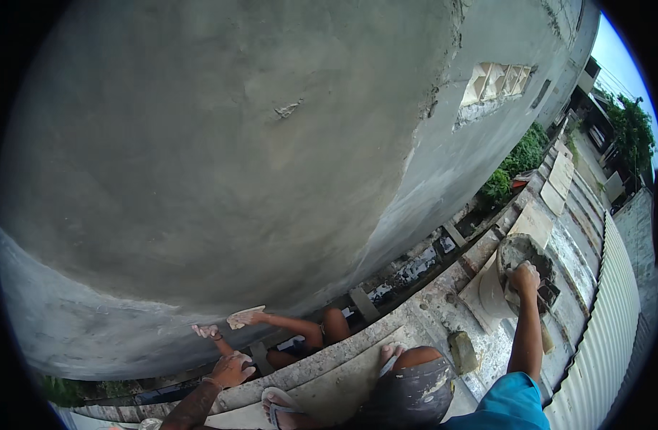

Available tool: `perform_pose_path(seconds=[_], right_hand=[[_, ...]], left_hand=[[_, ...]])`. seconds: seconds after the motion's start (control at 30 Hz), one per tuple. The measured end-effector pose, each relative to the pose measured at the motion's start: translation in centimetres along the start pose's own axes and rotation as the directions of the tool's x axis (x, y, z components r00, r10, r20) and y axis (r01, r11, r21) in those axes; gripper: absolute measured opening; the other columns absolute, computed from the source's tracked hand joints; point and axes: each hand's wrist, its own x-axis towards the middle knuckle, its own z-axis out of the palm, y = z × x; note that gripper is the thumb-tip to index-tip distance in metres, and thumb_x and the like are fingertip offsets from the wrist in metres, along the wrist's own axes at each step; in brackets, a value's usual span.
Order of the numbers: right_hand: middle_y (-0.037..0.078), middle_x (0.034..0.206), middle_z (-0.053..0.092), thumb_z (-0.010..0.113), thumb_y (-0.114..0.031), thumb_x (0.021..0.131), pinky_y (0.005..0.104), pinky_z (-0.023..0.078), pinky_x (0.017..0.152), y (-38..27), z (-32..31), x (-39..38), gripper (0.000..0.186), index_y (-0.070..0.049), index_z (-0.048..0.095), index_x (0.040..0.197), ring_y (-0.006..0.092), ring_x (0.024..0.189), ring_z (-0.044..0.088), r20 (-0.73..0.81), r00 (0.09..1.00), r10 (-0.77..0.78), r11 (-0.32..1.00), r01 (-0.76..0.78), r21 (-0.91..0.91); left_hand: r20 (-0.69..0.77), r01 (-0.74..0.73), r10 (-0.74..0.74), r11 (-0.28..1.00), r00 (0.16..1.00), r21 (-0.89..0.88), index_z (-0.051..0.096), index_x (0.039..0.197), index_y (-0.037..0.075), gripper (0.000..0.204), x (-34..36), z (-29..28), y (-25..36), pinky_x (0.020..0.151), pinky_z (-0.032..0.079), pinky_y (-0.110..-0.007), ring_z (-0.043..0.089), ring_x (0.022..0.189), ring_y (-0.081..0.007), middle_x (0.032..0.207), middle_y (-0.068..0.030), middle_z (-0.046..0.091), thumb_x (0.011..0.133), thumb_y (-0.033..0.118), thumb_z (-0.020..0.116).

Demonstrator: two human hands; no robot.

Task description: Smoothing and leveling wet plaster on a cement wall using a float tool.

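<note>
Down inside the round bucket, whose rim is crusted with grey mortar, my right hand is closed around a trowel; its dark flat blade shows beside my fist. Grey wet mortar lies in the bucket. My left hand, empty with fingers apart, is at the ledge's edge near the wall. Below the ledge, another person's hand presses a pale float near the wall's lower part. That person's other hand is close by.
My sandaled foot is on the concrete ledge. A gap with wooden crosspieces separates ledge and wall. A rough block sits left of the bucket. Corrugated roofing runs along the right. Vent blocks pierce the wall.
</note>
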Motion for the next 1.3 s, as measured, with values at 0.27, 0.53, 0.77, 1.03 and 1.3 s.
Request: perform_pose_path(seconds=[0.27, 0.53, 0.77, 1.03, 1.3], right_hand=[[0.024, 0.108, 0.064, 0.071, -0.045, 0.067, 0.0404, 0.05, 0.089, 0.3, -2.5, -3.7, 0.059, 0.002, 0.065, 0.103, 0.033, 0.105, 0.062, 0.14, 0.984, -0.106, 0.994, 0.104, 0.018], [0.019, 0.099, 0.067, 0.072, -0.04, 0.066, 0.04, 0.052, 0.084, 2.8, -5.1, -5.5, 0.046, -0.004, 0.069, 0.096, 0.0332, 0.096, 0.065, 0.026, 0.983, -0.179, 0.955, 0.168, 0.246], [0.019, 0.107, 0.065, 0.071, -0.037, 0.068, 0.0406, 0.052, 0.087, 0.7, -1.7, 1.9, 0.049, -0.004, 0.065, 0.104, 0.0352, 0.1, 0.063, -0.113, 0.992, -0.059, 0.998, 0.059, -0.005], [0.017, 0.129, 0.055, 0.062, -0.037, 0.082, 0.0487, 0.039, 0.101, -1.2, -4.0, 3.0, 0.048, -0.005, 0.061, 0.118, 0.038, 0.125, 0.045, -0.137, 0.97, -0.199, 0.976, 0.183, -0.121], [0.02, 0.123, 0.054, 0.064, -0.035, 0.084, 0.0428, 0.039, 0.101, -5.0, -13.2, -4.6, 0.045, -0.009, 0.058, 0.12, 0.0374, 0.118, 0.047, 0.043, 0.764, -0.644, 0.718, 0.585, 0.377]], left_hand=[[0.091, 0.046, -0.061, 0.986, 0.994, 0.16, 0.063, 0.112, 0.008, 0.047, 1.3, 1.7, -4.1, 0.093, 0.043, -0.045, 0.057, 0.107, -0.0358, 0.11, -0.0196, 0.062, 0.086, 0.046, 0.056], [0.074, 0.003, -0.013, 0.989, 0.997, 0.145, 0.064, 0.111, 0.006, 0.052, 2.8, 2.6, -3.9, 0.098, 0.039, -0.045, 0.054, 0.114, -0.0351, 0.115, -0.0193, 0.061, 0.089, 0.051, 0.05], [0.278, 0.122, -0.18, 0.969, 0.943, 0.215, 0.069, 0.095, 0.003, 0.046, 1.4, 3.2, -5.9, 0.09, 0.046, -0.046, 0.062, 0.101, -0.039, 0.1, -0.0212, 0.067, 0.089, 0.041, 0.045], [-0.078, 0.047, -0.03, 0.973, 0.997, 0.225, 0.066, 0.077, 0.002, 0.045, 0.9, -4.9, -2.4, 0.079, 0.048, -0.048, 0.062, 0.087, -0.0409, 0.085, -0.0206, 0.065, 0.09, 0.042, 0.05], [-0.164, 0.2, -0.208, 0.978, 0.964, -0.067, 0.064, 0.081, 0.001, 0.041, -10.0, -15.4, 3.3, 0.077, 0.045, -0.05, 0.058, 0.085, -0.0423, 0.083, -0.0216, 0.064, 0.095, 0.034, 0.045]])
